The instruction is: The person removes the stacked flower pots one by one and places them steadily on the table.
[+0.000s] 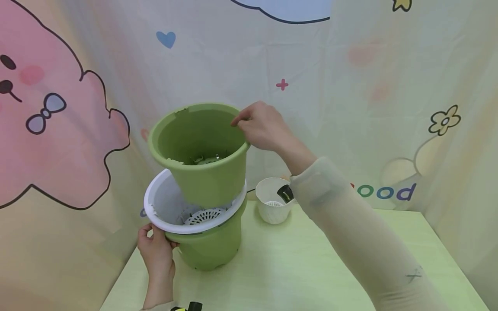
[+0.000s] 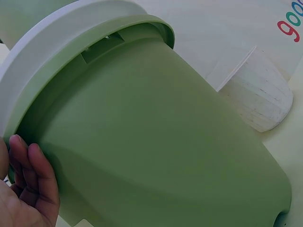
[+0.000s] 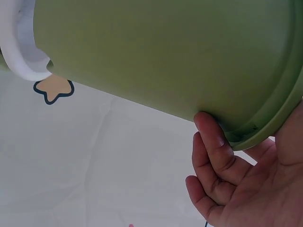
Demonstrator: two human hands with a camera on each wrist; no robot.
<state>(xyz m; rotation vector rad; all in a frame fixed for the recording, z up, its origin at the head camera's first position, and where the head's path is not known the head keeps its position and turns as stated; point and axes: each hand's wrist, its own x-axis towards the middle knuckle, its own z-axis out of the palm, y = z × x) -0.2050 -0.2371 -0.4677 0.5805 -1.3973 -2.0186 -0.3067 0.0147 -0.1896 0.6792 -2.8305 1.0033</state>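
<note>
R fingers [image 3: 218, 146] grip upr green pot's rim [image 1: 153, 140]; room w/in white rim [image 1: 183, 228].

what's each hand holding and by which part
The right hand grips the upper green pot by its rim; the left hand holds the lower green pot at its rim.

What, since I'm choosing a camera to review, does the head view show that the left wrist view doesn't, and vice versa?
Only head: the right hand, the inside of the upper green flowerpot, and the pink cartoon animal.

Only left wrist: the underside of the lower green flowerpot's rim, and the red letter g uncovered.

Both: the lower green flowerpot, the nested white flowerpot, the small white flowerpot and the left hand.
</note>
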